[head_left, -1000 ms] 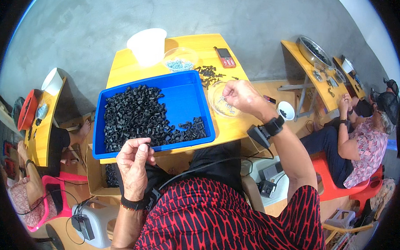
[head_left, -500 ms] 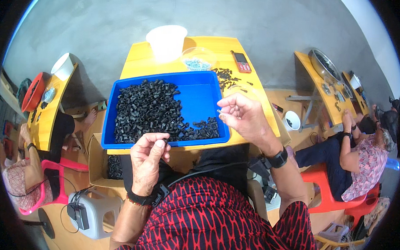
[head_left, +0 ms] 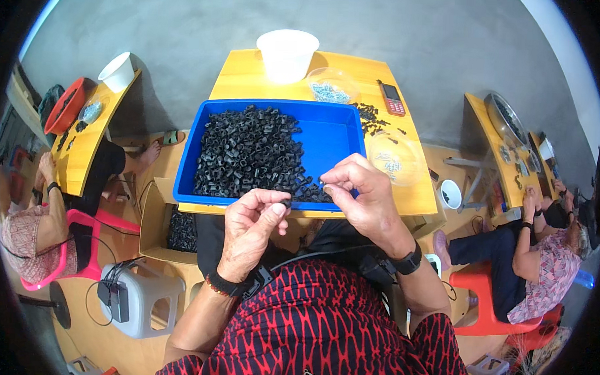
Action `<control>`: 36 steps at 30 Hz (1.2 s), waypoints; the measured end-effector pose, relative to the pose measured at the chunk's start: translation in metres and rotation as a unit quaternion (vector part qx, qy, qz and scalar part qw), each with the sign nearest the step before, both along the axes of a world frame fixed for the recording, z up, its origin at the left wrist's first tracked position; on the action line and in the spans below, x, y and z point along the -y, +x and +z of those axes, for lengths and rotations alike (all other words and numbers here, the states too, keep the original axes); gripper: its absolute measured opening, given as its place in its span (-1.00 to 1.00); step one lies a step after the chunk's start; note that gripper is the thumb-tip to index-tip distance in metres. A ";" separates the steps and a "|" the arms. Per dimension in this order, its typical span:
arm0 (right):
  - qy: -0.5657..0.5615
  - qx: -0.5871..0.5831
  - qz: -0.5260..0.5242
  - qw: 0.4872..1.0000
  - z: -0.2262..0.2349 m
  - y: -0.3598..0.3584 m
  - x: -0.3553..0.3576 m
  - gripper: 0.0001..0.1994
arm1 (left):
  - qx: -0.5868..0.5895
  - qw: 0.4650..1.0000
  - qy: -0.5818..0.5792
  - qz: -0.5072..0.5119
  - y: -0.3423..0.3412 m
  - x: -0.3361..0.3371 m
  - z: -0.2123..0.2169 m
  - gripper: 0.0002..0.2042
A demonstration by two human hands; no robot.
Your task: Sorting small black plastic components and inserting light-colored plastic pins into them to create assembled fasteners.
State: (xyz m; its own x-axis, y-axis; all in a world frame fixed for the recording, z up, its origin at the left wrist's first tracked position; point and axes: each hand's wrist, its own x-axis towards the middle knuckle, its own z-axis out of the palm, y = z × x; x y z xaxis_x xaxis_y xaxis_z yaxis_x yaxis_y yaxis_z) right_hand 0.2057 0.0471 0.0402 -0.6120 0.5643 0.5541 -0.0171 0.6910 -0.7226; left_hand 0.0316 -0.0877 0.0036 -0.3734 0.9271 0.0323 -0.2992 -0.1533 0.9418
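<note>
My left hand (head_left: 249, 231) is closed in a pinch on a small black plastic part (head_left: 286, 203), held at the near rim of a blue tray (head_left: 328, 139). Just right of it, my right hand (head_left: 367, 202) pinches a tiny shiny metal piece (head_left: 322, 182), mostly hidden by the fingertips; its exact kind cannot be made out. The two hands are close together but apart. A heap of black plastic parts (head_left: 242, 149) fills the tray's left side and spreads thinly along its near edge.
Beyond the tray stand a white tub (head_left: 286, 58) and a clear bowl of small bluish metal pieces (head_left: 330, 93). A red phone (head_left: 391, 99), loose black parts (head_left: 370, 118) and a clear dish (head_left: 413, 152) lie to the right. Other people sit at side tables.
My right hand has moved down and closer to my left hand, still pinching the metal piece. The left hand keeps its black part. The whole view has shifted slightly.
</note>
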 end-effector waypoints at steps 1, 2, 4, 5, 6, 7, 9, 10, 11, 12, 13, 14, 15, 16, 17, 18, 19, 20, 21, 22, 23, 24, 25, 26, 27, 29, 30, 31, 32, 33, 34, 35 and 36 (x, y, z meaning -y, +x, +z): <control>0.001 0.006 0.000 1.000 0.002 -0.003 0.003 -0.82 | 0.000 1.000 0.000 -0.005 0.000 0.000 -0.001 -0.81; 0.003 0.012 0.000 1.000 0.003 -0.005 0.005 -0.81 | 0.000 1.000 0.000 -0.010 0.000 0.001 -0.002 -0.82; 0.001 0.026 0.009 1.000 0.005 -0.006 0.009 -0.80 | 0.012 1.000 0.005 -0.011 0.001 0.000 -0.003 -0.83; 0.000 0.039 0.017 0.999 0.006 -0.006 0.011 -0.78 | 0.013 1.000 0.012 -0.014 0.001 -0.001 -0.002 -0.84; -0.002 0.040 0.019 0.999 0.007 -0.008 0.013 -0.78 | 0.013 1.000 0.018 -0.015 0.001 -0.002 -0.002 -0.85; 0.008 0.036 0.024 0.999 0.008 -0.010 0.016 -0.77 | 0.017 1.000 0.021 -0.015 0.001 -0.002 -0.003 -0.86; 0.016 0.033 0.033 0.999 0.009 -0.013 0.021 -0.75 | 0.018 0.999 0.024 -0.013 -0.001 -0.001 -0.004 -0.86; 0.025 0.048 0.038 0.998 0.010 -0.015 0.023 -0.76 | 0.018 0.999 0.029 -0.013 -0.002 0.000 -0.005 -0.86; 0.033 0.063 0.044 0.997 0.009 -0.017 0.025 -0.76 | 0.021 0.999 0.026 -0.010 -0.003 0.001 -0.005 -0.86; 0.034 0.063 0.041 0.997 0.010 -0.017 0.026 -0.76 | 0.022 0.999 0.027 -0.012 -0.002 0.001 -0.004 -0.86; 0.034 0.073 0.045 0.996 0.011 -0.018 0.028 -0.77 | 0.024 0.999 0.031 -0.016 -0.001 0.000 -0.003 -0.86; 0.034 0.083 0.049 0.995 0.011 -0.018 0.029 -0.78 | 0.026 0.999 0.034 -0.021 0.000 -0.001 -0.003 -0.87; 0.041 0.080 0.058 0.994 0.011 -0.020 0.030 -0.78 | 0.025 0.999 0.034 -0.020 -0.001 0.000 -0.004 -0.87; 0.040 0.079 0.058 0.994 0.010 -0.021 0.030 -0.78 | 0.032 0.999 0.034 -0.020 -0.003 0.000 -0.006 -0.87; 0.048 0.080 0.061 0.994 0.008 -0.022 0.030 -0.78 | 0.038 0.998 0.035 -0.020 -0.004 0.001 -0.008 -0.88; 0.055 0.082 0.063 0.993 0.008 -0.022 0.029 -0.78 | 0.039 0.998 0.035 -0.021 -0.004 0.000 -0.007 -0.88; 0.055 0.082 0.062 0.993 0.008 -0.021 0.029 -0.78 | 0.035 0.999 0.030 -0.020 -0.003 0.000 -0.006 -0.88; 0.067 0.085 0.061 0.992 0.009 -0.021 0.028 -0.79 | 0.032 0.999 0.026 -0.020 -0.003 0.000 -0.006 -0.88; 0.078 0.086 0.062 0.991 0.010 -0.020 0.028 -0.79 | 0.032 0.999 0.026 -0.019 -0.003 0.000 -0.006 -0.88; 0.078 0.086 0.062 0.991 0.010 -0.021 0.028 -0.79 | 0.019 0.999 0.027 -0.020 -0.003 0.000 -0.006 -0.89; 0.085 0.093 0.065 0.990 0.010 -0.021 0.027 -0.79 | 0.006 0.999 0.029 -0.021 -0.003 0.000 -0.007 -0.89; 0.092 0.099 0.068 0.988 0.010 -0.022 0.027 -0.78 | 0.006 0.999 0.029 -0.020 -0.003 0.000 -0.007 -0.89; 0.092 0.099 0.069 0.988 0.011 -0.022 0.028 -0.78 | -0.003 0.999 0.026 -0.018 -0.002 0.001 -0.007 -0.90; 0.108 0.112 0.081 0.984 0.013 -0.023 0.029 -0.78 | -0.011 1.000 0.023 -0.016 -0.002 0.001 -0.007 -0.90; 0.124 0.126 0.091 0.980 0.015 -0.023 0.029 -0.77 | -0.010 1.000 0.023 -0.017 -0.001 0.001 -0.007 -0.90; 0.158 0.134 0.090 0.974 0.018 -0.023 0.032 -0.75 | 0.000 1.000 0.024 -0.019 0.000 -0.001 -0.006 -0.90; 0.192 0.139 0.092 0.967 0.018 -0.024 0.032 -0.74 | 0.000 1.000 0.023 -0.018 -0.001 0.000 -0.006 -0.90; 0.192 0.139 0.093 0.967 0.017 -0.025 0.033 -0.74 | 0.005 0.999 0.025 -0.024 -0.001 0.000 -0.008 -0.91; 0.171 0.123 0.089 0.974 0.016 -0.026 0.035 -0.74 | 0.010 0.999 0.026 -0.030 -0.002 0.000 -0.008 -0.91; 0.150 0.107 0.085 0.979 0.015 -0.027 0.035 -0.73 | 0.010 0.999 0.027 -0.028 -0.002 0.000 -0.008 -0.91; 0.151 0.108 0.087 0.979 0.012 -0.027 0.035 -0.73 | 0.019 0.999 0.021 -0.026 -0.001 0.000 -0.007 -0.91; 0.102 0.106 0.077 0.986 0.009 -0.026 0.035 -0.72 | 0.028 0.999 0.016 -0.025 -0.001 0.000 -0.006 -0.91; 0.053 0.103 0.066 0.991 0.007 -0.025 0.035 -0.72 | 0.028 0.999 0.015 -0.024 -0.001 0.001 -0.005 -0.91</control>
State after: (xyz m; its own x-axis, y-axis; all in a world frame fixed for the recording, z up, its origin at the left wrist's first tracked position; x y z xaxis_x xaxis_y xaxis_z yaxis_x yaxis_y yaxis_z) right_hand 0.1809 0.0119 0.0471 -0.7824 0.4174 0.4622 0.0277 0.7648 -0.6437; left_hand 0.0308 -0.0885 -0.0013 -0.3305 0.9429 0.0414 -0.3592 -0.1662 0.9183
